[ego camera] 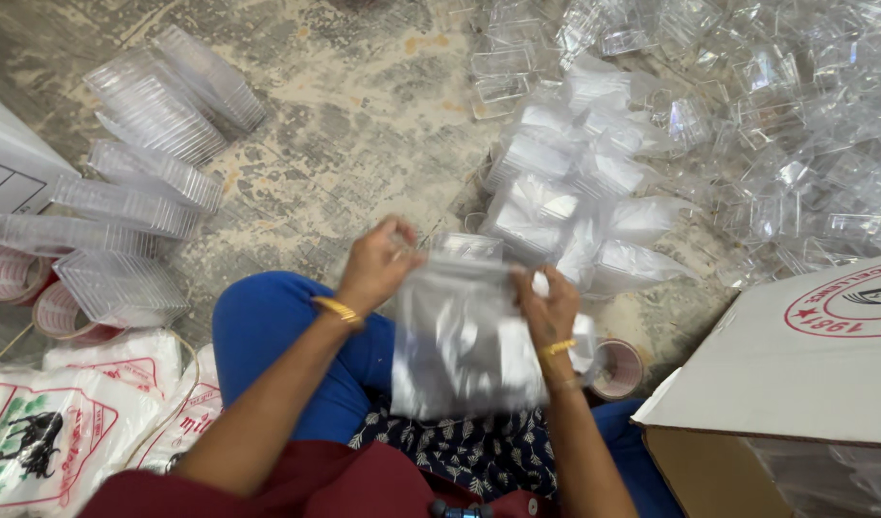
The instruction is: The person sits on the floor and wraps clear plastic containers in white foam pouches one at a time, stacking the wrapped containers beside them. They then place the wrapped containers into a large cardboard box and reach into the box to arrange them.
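Note:
My left hand (375,266) grips the top left edge of a clear plastic bag (460,341) that holds a stack of clear plastic containers. My right hand (548,309) pinches the same bag at its top right edge. The bag hangs over my lap, above my blue trousers. A gold bangle sits on each wrist. Beyond the bag lies a heap of filled clear bags (565,192) on the floor.
Stacks of clear lids (138,192) lie on the floor at left. Loose clear containers (796,125) pile up at top right. An open cardboard box (796,384) stands at right, tape rolls (618,369) beside it, printed white sacks (57,422) at lower left.

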`<state>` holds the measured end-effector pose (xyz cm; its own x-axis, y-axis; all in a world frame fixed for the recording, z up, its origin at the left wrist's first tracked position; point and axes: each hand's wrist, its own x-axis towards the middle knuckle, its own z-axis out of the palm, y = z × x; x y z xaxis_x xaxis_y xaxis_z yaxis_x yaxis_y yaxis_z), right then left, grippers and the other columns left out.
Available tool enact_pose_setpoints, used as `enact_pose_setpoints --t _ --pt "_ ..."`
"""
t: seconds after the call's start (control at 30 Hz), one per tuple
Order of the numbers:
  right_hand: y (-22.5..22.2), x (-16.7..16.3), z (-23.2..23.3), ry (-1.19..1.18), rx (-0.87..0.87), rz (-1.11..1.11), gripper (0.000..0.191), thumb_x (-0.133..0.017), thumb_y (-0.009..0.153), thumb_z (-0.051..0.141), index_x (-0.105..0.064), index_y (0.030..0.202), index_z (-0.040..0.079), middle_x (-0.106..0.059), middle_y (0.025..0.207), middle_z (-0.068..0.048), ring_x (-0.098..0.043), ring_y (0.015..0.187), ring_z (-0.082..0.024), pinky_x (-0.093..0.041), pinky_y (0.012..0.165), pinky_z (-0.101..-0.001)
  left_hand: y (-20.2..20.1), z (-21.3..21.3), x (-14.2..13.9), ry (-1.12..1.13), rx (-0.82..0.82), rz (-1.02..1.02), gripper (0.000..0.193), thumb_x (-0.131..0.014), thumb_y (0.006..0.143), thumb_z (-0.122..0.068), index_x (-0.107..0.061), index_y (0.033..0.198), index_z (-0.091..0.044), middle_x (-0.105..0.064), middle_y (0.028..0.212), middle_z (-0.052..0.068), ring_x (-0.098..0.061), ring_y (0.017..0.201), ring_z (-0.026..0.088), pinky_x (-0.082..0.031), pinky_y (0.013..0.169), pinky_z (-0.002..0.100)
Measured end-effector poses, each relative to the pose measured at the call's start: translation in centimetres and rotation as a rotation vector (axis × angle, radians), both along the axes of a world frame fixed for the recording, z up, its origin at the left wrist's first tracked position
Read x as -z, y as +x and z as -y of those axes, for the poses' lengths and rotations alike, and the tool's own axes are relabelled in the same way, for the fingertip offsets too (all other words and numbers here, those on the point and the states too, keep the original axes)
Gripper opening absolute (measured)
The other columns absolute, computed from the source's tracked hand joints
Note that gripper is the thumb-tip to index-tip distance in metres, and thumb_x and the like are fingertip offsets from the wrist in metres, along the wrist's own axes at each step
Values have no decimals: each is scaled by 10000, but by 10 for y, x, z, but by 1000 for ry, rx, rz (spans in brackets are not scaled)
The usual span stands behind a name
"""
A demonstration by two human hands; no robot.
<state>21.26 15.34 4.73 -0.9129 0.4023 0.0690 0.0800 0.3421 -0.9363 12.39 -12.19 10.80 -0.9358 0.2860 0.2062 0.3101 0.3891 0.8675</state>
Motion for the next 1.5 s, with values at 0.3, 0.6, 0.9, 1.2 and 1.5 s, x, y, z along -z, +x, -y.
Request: enact_pose_setpoints --t 0.3,0.6,0.9,1.2,1.5 --pt "-27 94 36 152 189 318 294 -695 878 51 -638 1166 39 -726 994 -56 -632 716 -155 -534 611 -302 -43 -47 52 -157 -236 368 473 -597 1002 -462 -674 855 -19 -635 685 193 -602 637 348 -496 652 426" --pt "-34 121 46 287 172 513 408 -696 866 33 -594 1260 10 -702 1048 -94 -643 821 -193 -541 699 -316 -62 -51 162 -188 -276 280 227 -509 934 -184 -702 923 -66 -696 994 225 -667 896 414 -511 753 471" --pt "-13 120 14 -205 234 480 523 -697 854 14 -551 1355 -19 -679 1102 -131 -653 926 -230 -548 787 -331 -81 -118 176 -113 -581 204 186 -570 888 -199 -648 892 -31 -681 872 250 -640 795 435 -506 737 529" --pt "42 73 5 -941 269 138 452 -781 882 7 -527 1238 118 -684 1048 -131 -682 910 -219 -590 786 -332 -147 -43 125 -248 -508 -68 571 -604 828 -176 -528 1371 -15 -575 1400 263 -518 1348 421 -404 1184 480" --pt "26 -4 39 -1034 123 94 254 -742 854 11 -654 1081 84 -690 972 -44 -676 865 -171 -584 749 -322 -205 218 -26 -964 -922 -263 487 -706 807 -121 -564 1251 22 -526 1228 218 -493 1206 424 -320 1133 596"
